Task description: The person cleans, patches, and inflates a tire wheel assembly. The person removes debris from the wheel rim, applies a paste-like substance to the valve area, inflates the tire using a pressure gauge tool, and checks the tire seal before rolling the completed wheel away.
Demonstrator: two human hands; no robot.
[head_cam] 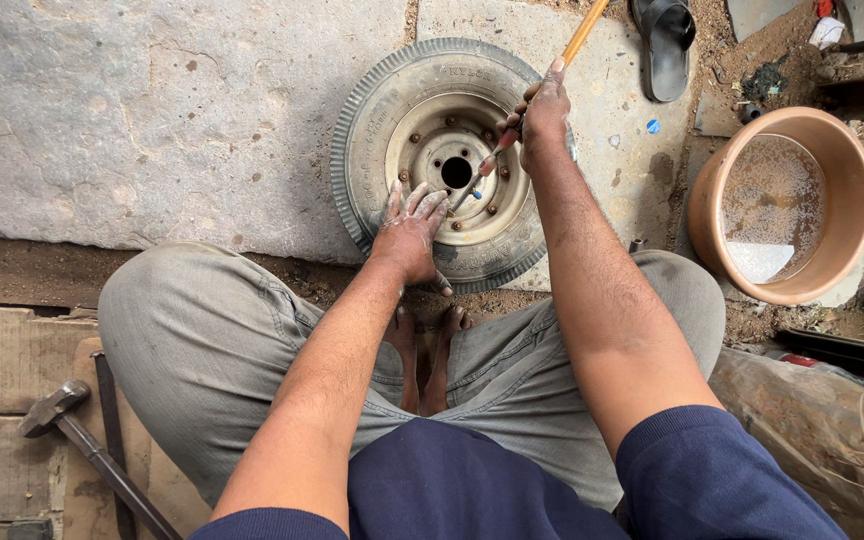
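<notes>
At far left, on the wooden boards beside the person's knee, lay a hammer (57, 405) with its metal handle running down and to the right, and a dark flat bar (110, 420) just beside it; neither was touched. Beyond the knees, 1 large stone slab (152, 120) covered the ground, and on its right edge a small wheel (442, 160) lay flat, its ribbed tyre around a dusty metal rim (422, 130) with a dark hub hole and a ring of bolts. The left hand (410, 232) rested palm down with fingers spread on the near part of the rim and tyre, grasping nothing, only pressing on the wheel. The right hand (542, 115) sat at the far right side of the wheel, fingers closed around a screwdriver (487, 165) with a reddish grip. Its long axis ran diagonally, from the hand at upper right down to the tip at lower left, the tip pointing at the rim face just below and beside the hub hole, near the left fingertips. So the tool lay between both hands, with the right holding it and the left nearest its tip. A yellow wooden stick (584, 30) rose past the right hand toward the top edge; whether that hand also held it could not be told. Farther right lay a black sandal (667, 45), and a terracotta-coloured basin (837, 140) of cloudy water stood well apart from the wheel.
</notes>
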